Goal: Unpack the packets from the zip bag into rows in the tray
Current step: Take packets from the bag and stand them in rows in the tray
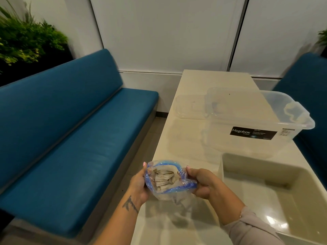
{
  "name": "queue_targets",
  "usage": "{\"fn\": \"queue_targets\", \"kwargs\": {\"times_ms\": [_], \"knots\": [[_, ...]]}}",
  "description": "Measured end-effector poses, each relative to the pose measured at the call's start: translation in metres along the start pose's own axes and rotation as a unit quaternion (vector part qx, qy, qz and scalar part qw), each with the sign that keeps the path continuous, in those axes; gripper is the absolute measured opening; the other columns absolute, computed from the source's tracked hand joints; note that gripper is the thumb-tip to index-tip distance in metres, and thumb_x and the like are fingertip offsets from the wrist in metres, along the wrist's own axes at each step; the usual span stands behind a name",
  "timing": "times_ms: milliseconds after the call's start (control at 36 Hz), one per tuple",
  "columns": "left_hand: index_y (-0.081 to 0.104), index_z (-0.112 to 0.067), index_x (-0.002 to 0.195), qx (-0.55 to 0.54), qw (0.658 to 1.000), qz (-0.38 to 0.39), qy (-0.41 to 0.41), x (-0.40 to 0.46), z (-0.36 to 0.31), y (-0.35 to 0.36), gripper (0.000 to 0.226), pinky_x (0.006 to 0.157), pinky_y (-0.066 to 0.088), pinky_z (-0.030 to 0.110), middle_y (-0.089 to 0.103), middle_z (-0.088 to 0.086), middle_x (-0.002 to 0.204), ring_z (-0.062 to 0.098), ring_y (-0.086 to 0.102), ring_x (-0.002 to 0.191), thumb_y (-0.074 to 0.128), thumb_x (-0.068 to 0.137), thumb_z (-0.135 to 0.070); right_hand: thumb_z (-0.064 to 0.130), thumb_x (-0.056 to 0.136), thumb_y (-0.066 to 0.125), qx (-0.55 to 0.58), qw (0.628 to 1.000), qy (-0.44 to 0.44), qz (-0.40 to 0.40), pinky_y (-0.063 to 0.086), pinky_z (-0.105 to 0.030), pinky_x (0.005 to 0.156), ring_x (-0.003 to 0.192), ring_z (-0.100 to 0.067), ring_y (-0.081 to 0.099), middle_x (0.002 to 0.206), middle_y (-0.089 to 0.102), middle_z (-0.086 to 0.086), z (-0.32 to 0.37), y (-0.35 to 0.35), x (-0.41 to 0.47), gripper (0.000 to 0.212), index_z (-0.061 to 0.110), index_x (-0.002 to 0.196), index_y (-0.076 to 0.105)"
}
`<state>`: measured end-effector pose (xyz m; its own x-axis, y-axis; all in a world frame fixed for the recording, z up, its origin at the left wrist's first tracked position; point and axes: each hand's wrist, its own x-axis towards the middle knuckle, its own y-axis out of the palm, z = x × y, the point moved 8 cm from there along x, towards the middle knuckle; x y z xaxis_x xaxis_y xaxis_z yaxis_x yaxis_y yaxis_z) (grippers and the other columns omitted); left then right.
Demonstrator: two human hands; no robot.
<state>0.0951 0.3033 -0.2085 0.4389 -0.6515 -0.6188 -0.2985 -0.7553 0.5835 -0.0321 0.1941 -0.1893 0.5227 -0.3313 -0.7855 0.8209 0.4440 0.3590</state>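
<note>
zip bag held open above the worktop edge, packets inside

the zip bag [169,181] is held in the air by both hands, over the near left edge of the pale worktop [192,106]. its blue zip strip is spread into a wide loop, so the mouth is turned up toward the camera. pale packets [163,179] are seen bunched together inside the bag; their number cannot be told.

the left hand [138,185] is closed on the left side of the bag's mouth, the thumb tip showing at the top of the rim and the fingers wrapped under the plastic. a dark tattoo is seen on the left forearm. the right hand [203,183] is curled round the right side of the mouth, the blue strip being pinched by its grip. a light sleeve [253,228] covers the right forearm.

the tray [221,172], a pale shallow tub, is set on the worktop to the right of the hands, near the right hand but apart from the bag. its inside is glossy with reflections.

farther along the worktop a clear storage box [256,119] with a black "megabox" label is placed, and just beside it on the left a clear lid [191,106] is laid.

a blue bench seat [70,138] runs along the left of the worktop, with green plants [26,41] behind it.
</note>
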Motion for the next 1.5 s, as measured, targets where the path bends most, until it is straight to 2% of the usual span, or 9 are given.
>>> {"fn": "queue_targets", "kwargs": {"times_ms": [167, 306, 556, 639, 722, 889, 1056, 1250, 1500], "knots": [[0.060, -0.001, 0.114, 0.027, 0.998, -0.043, 0.029, -0.001, -0.007, -0.015, 0.043, 0.080, 0.053, 0.045, 0.064, 0.021, 0.113, 0.035, 0.062, 0.099, 0.046, 0.094, -0.038, 0.008, 0.092, 0.052, -0.052, 0.998, 0.032, 0.012, 0.055, -0.044, 0.084, 0.086, -0.034, 0.067, 0.102, 0.069, -0.019, -0.013, 0.000, 0.004, 0.023, -0.006, 0.104, 0.066], [0.064, -0.003, 0.092, 0.057, 0.996, -0.056, 0.039, -0.007, -0.014, -0.018, 0.036, 0.060, 0.058, 0.034, 0.071, 0.011, 0.078, 0.024, 0.069, 0.069, 0.048, 0.094, -0.034, -0.002, 0.081, 0.043, -0.068, 0.997, 0.031, 0.003, 0.058, -0.036, 0.050, 0.049, -0.030, 0.064, 0.064, 0.064, -0.016, -0.012, -0.003, -0.001, 0.022, -0.005, 0.068, 0.060], [0.064, -0.005, 0.093, 0.213, 0.963, -0.156, 0.061, -0.015, -0.022, -0.018, 0.054, 0.078, 0.054, 0.039, 0.069, 0.016, 0.091, 0.029, 0.066, 0.088, 0.033, 0.096, -0.050, 0.007, 0.086, 0.056, -0.096, 0.994, -0.021, -0.048, 0.055, -0.042, 0.074, 0.071, -0.033, 0.065, 0.090, 0.068, -0.019, 0.000, -0.002, 0.004, 0.015, -0.002, 0.094, 0.065], [0.066, -0.009, 0.090, 0.328, 0.925, -0.175, 0.081, -0.017, -0.032, -0.015, 0.069, 0.076, 0.056, 0.035, 0.070, 0.011, 0.085, 0.024, 0.067, 0.086, 0.020, 0.091, -0.061, 0.013, 0.093, 0.055, -0.100, 0.993, -0.041, -0.045, 0.054, -0.032, 0.058, 0.053, -0.024, 0.062, 0.067, 0.066, -0.012, 0.006, -0.002, 0.006, 0.019, 0.002, 0.083, 0.067], [0.065, -0.014, 0.092, 0.453, 0.854, -0.169, 0.192, -0.025, -0.049, -0.004, 0.066, 0.072, 0.053, 0.030, 0.067, 0.007, 0.093, 0.017, 0.063, 0.084, 0.020, 0.090, -0.062, 0.014, 0.096, 0.053, -0.095, 0.993, -0.055, -0.045, 0.056, -0.034, 0.060, 0.067, -0.026, 0.065, 0.085, 0.069, -0.015, 0.011, -0.001, 0.004, 0.020, 0.002, 0.092, 0.069], [0.056, -0.026, 0.083, 0.578, 0.710, -0.125, 0.383, -0.048, -0.068, 0.025, 0.021, 0.092, 0.049, 0.034, 0.045, -0.012, 0.124, 0.010, 0.044, 0.117, 0.070, 0.077, -0.040, 0.022, 0.091, 0.063, -0.140, 0.984, -0.079, -0.078, 0.057, -0.039, 0.073, 0.080, -0.030, 0.068, 0.095, 0.070, -0.017, 0.019, -0.001, -0.001, 0.022, 0.002, 0.100, 0.066], [0.069, -0.032, 0.084, 0.752, 0.590, -0.090, 0.279, -0.044, -0.058, 0.052, 0.010, 0.103, 0.036, 0.034, 0.033, -0.014, 0.148, 0.012, 0.021, 0.138, 0.072, 0.077, -0.026, 0.009, 0.087, 0.062, -0.192, 0.970, -0.126, -0.077, 0.049, -0.031, 0.061, 0.077, -0.024, 0.060, 0.094, 0.059, -0.007, 0.031, 0.006, -0.014, 0.014, 0.005, 0.099, 0.057], [0.066, -0.034, 0.112, 0.838, 0.496, -0.092, 0.208, -0.037, -0.061, 0.070, 0.041, 0.094, 0.049, 0.029, 0.025, -0.011, 0.153, 0.016, 0.038, 0.132, 0.056, 0.087, -0.003, -0.011, 0.079, 0.049, -0.267, 0.943, -0.176, -0.097, 0.039, -0.027, 0.056, 0.075, -0.017, 0.043, 0.087, 0.045, -0.006, 0.045, 0.004, -0.029, 0.030, 0.008, 0.102, 0.049], [0.033, -0.035, 0.141, 0.858, 0.467, -0.063, 0.203, -0.043, -0.051, 0.062, 0.072, 0.091, 0.050, 0.032, 0.017, -0.006, 0.153, 0.019, 0.029, 0.135, 0.061, 0.081, -0.006, -0.023, 0.085, 0.031, -0.143, 0.966, -0.190, -0.102, 0.045, -0.031, 0.056, 0.066, -0.021, 0.057, 0.088, 0.049, -0.011, 0.047, -0.012, -0.025, 0.036, 0.006, 0.086, 0.053]]}}
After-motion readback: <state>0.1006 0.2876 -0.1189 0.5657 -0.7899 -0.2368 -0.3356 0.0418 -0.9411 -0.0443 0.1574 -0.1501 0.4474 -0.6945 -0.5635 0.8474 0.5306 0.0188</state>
